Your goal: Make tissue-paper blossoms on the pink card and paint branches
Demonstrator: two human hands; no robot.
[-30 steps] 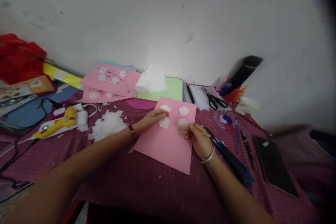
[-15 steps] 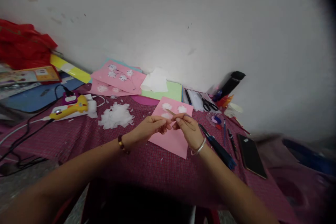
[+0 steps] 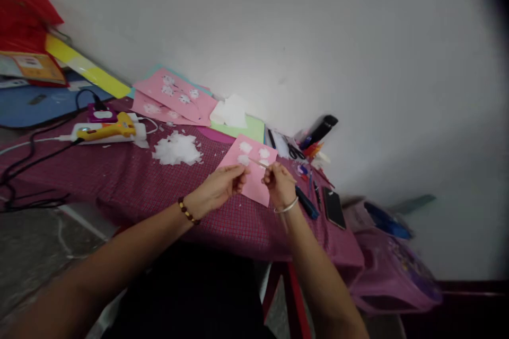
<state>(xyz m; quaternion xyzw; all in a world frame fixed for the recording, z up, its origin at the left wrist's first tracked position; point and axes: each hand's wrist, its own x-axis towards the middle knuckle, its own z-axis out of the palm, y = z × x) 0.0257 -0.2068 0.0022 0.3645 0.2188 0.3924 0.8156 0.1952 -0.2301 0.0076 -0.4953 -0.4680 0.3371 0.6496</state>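
My left hand (image 3: 221, 186) and my right hand (image 3: 279, 185) are raised together over the near edge of a pink paper sheet (image 3: 251, 169) that carries several white tissue tufts. A thin wooden stick (image 3: 258, 163) runs between them; my right hand pinches its near end and my left hand's fingertips are curled close to it, pinched together. The sheet lies on a table covered in magenta checked cloth (image 3: 131, 180).
A pile of white tissue scraps (image 3: 176, 149), a yellow glue gun (image 3: 107, 130) on a power strip, more pink sheets (image 3: 175, 96), green paper, scissors (image 3: 295, 151), pens, a black phone (image 3: 333, 207), a black bottle (image 3: 321, 128). White wall behind. A purple bag (image 3: 392, 270) on the right floor.
Both hands lifted off the pink sheet and came together on the stick. The view pulled back and tilted, so the table now sits farther off and its front edge and floor show.
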